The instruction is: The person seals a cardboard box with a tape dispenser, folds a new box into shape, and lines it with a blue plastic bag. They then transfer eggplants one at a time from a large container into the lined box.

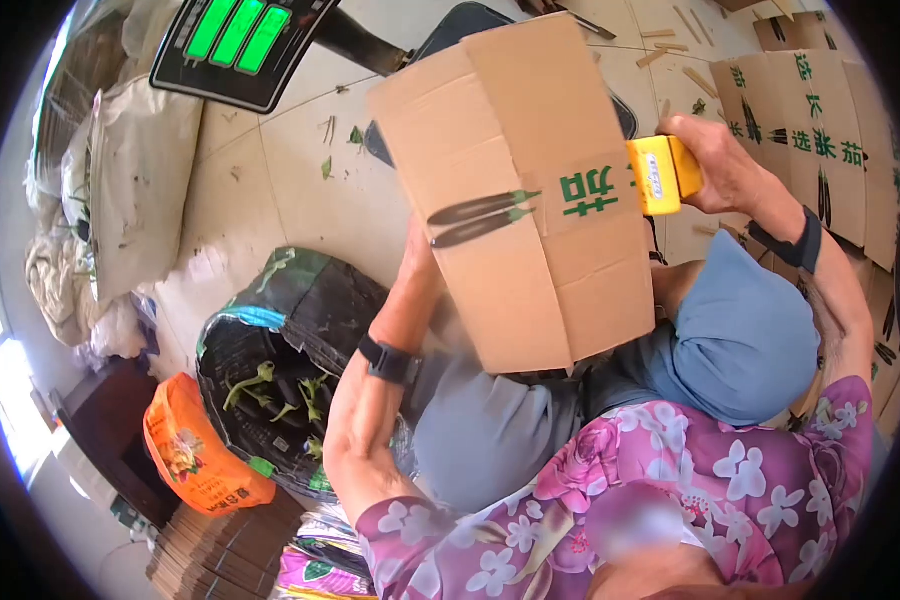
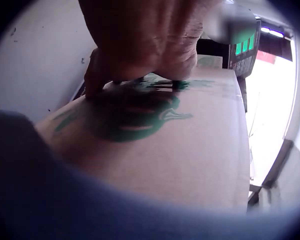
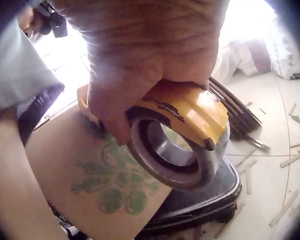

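A brown cardboard box (image 1: 520,200) with green print and eggplant pictures stands tilted on my lap. My left hand (image 2: 135,75) lies on one printed side of the box (image 2: 180,150), fingertips (image 2: 93,90) pressing the cardboard; in the head view the box hides that hand and only the forearm shows. My right hand (image 1: 710,165) grips a yellow tape dispenser (image 1: 665,172) and holds it against the box's right edge. In the right wrist view the dispenser (image 3: 195,112) and its tape roll (image 3: 172,160) sit right at the box (image 3: 90,170).
On the tiled floor to the left stand a black bag of eggplants (image 1: 280,370) and an orange bag (image 1: 195,450). A scale display (image 1: 240,40) and white sacks (image 1: 140,180) are behind. Flat printed cartons (image 1: 820,130) lean at the right. Folded cardboard (image 1: 220,550) lies at bottom left.
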`<state>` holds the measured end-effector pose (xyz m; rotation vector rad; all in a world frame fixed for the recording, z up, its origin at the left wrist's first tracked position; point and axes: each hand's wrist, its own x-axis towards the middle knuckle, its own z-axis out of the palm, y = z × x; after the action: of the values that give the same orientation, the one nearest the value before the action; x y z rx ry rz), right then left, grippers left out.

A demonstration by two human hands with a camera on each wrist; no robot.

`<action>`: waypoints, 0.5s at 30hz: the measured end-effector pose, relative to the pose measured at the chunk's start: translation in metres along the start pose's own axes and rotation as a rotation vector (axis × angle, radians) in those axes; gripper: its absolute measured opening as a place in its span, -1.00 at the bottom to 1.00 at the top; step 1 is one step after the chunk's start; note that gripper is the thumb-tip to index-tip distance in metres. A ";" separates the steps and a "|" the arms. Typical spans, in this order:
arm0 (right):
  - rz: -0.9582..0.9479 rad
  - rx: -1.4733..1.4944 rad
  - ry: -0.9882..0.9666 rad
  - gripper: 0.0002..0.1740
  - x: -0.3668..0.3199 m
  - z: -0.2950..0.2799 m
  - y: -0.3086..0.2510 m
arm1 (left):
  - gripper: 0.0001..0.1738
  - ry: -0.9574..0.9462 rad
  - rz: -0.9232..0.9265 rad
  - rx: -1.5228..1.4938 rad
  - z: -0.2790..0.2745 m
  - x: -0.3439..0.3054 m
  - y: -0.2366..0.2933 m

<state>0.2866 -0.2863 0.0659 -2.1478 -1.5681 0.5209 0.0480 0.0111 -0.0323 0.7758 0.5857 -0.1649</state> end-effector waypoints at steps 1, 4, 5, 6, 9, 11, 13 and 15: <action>0.017 -0.020 -0.006 -0.44 -0.004 -0.007 -0.007 | -0.51 -0.040 0.018 0.080 0.001 0.006 0.000; 0.035 -0.014 0.045 -0.43 -0.003 -0.037 -0.048 | -0.52 -0.095 -0.004 0.020 0.007 0.016 -0.012; 0.045 -0.109 0.011 -0.45 0.003 -0.054 -0.059 | -0.53 -0.109 -0.010 -0.031 0.008 0.018 -0.020; 0.044 -0.117 0.008 -0.45 0.007 -0.064 -0.061 | -0.53 -0.119 -0.016 -0.079 0.007 0.024 -0.028; 0.050 -0.235 -0.068 -0.38 0.017 -0.065 -0.070 | -0.54 -0.137 -0.014 -0.201 0.000 0.054 -0.051; 0.029 -0.259 -0.074 -0.34 0.023 -0.063 -0.079 | -0.54 -0.090 0.007 -0.181 -0.013 0.064 -0.057; 0.036 -0.253 -0.081 -0.27 0.025 -0.062 -0.080 | -0.55 -0.014 0.036 -0.151 -0.010 0.054 -0.048; 0.053 -0.226 -0.085 -0.27 0.019 -0.064 -0.066 | -0.53 0.145 0.077 -0.154 0.024 0.036 -0.026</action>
<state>0.2740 -0.2585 0.1548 -2.3679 -1.6913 0.4775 0.0796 -0.0216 -0.0549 0.6625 0.6965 0.0077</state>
